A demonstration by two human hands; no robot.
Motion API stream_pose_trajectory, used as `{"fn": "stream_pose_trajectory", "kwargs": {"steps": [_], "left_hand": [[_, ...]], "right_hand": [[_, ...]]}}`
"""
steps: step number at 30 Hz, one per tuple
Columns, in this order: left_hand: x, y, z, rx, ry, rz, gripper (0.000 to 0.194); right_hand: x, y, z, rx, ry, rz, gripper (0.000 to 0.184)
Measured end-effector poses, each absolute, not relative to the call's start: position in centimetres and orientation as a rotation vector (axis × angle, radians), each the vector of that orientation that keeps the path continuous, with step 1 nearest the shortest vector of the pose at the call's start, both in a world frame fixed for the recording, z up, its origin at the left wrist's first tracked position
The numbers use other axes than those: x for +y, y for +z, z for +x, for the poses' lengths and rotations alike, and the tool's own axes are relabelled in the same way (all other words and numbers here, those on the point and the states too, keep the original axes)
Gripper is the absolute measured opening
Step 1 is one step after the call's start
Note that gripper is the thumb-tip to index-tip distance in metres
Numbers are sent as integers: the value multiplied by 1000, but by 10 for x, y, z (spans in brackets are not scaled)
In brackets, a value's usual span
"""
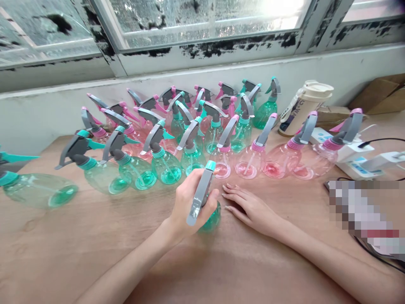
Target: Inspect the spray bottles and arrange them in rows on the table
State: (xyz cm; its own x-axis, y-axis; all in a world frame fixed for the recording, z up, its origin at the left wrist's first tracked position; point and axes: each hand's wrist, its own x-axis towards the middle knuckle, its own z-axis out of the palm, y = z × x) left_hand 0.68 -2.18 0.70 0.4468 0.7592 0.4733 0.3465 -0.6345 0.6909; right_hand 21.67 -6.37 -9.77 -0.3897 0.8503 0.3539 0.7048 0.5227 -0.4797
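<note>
My left hand (188,202) is wrapped round the neck of a green spray bottle (211,219) with a grey and teal trigger head. That bottle stands upright on the wooden table (95,253), its lower part partly hidden by my fingers. Just to its right, my right hand (249,207) lies on the tabletop with fingers stretched out, holding nothing. Beyond both hands runs a front row of green spray bottles (166,166) on the left and pink spray bottles (249,162) on the right.
More pink and green bottles crowd behind, along the wall under the window (202,25). At the right are a cream tumbler (303,105), a power strip (357,162) with plugs and cables, brown cardboard (379,95) and a blurred-out flat object (370,219). One green bottle (41,190) stands far left.
</note>
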Motion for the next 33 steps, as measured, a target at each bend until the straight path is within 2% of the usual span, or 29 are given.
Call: {"fn": "stream_pose_trajectory", "kwargs": {"steps": [8,26,29,33], "left_hand": [[-23,-4,7,889,1232,2246,27],[-21,-15,7,856,1244,2137,32],[-21,-12,8,859,1246,2157,31],[-22,-1,8,889,1212,2241,17]], "right_hand": [[-63,-98,217,-2199,334,-1259,35],[-63,-98,217,-2184,345,-1260,36],[-64,-98,217,-2173,348,-1253,36],[-64,-98,217,-2165,347,-1249,36]]}}
